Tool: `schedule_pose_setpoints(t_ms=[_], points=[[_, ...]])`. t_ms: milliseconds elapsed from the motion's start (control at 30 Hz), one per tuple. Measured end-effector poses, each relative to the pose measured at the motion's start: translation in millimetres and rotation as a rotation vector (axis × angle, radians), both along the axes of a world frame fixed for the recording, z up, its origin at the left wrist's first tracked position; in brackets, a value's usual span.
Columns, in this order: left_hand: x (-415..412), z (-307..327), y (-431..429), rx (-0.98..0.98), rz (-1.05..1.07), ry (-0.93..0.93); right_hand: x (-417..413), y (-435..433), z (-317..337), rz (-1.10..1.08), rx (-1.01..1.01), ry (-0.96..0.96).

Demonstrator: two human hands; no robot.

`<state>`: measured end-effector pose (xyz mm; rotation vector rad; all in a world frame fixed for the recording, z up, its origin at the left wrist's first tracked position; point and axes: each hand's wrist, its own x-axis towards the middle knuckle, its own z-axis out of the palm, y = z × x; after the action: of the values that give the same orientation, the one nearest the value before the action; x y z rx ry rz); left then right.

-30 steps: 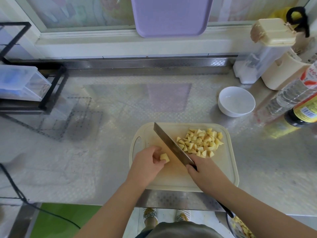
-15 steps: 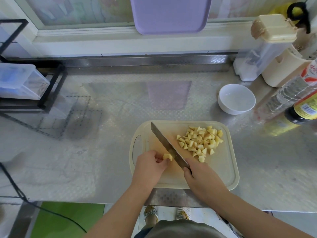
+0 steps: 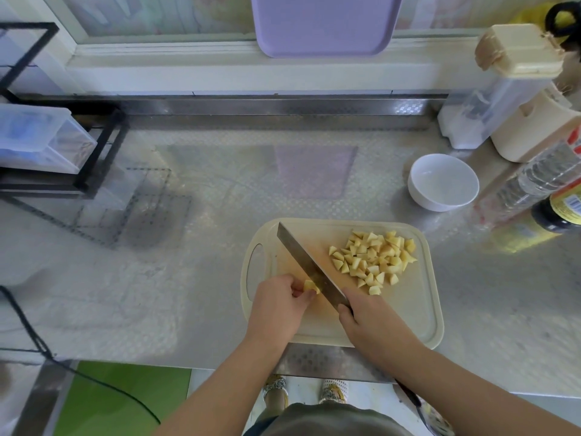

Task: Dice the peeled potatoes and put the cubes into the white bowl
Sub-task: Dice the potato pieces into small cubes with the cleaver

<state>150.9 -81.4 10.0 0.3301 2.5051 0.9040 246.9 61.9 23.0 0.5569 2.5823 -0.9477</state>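
A cream cutting board (image 3: 418, 316) lies at the counter's front edge. On its far right part sits a pile of yellow potato cubes (image 3: 372, 258). My left hand (image 3: 278, 302) pinches a small potato piece (image 3: 310, 286) on the board's left part. My right hand (image 3: 369, 319) grips the handle of a cleaver (image 3: 309, 267), whose blade slants up-left and rests against that piece. The white bowl (image 3: 443, 182) stands empty behind the board, to the right.
Bottles (image 3: 547, 190) and a cream container (image 3: 531, 130) crowd the right edge beside the bowl. A black wire rack (image 3: 63, 146) with a clear box stands at the far left. A purple tray (image 3: 323, 23) leans on the window sill.
The blade has come down beside the small piece while my left hand keeps pinching it. One more cube lies at the near edge of the pile.
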Motion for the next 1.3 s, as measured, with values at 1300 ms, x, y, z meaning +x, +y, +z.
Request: schedule_pose_setpoints(t_ms=[1300], points=[[14, -26, -14, 0.150, -0.439, 0.421, 9, 26, -2, 0.040, 0.054, -0.030]])
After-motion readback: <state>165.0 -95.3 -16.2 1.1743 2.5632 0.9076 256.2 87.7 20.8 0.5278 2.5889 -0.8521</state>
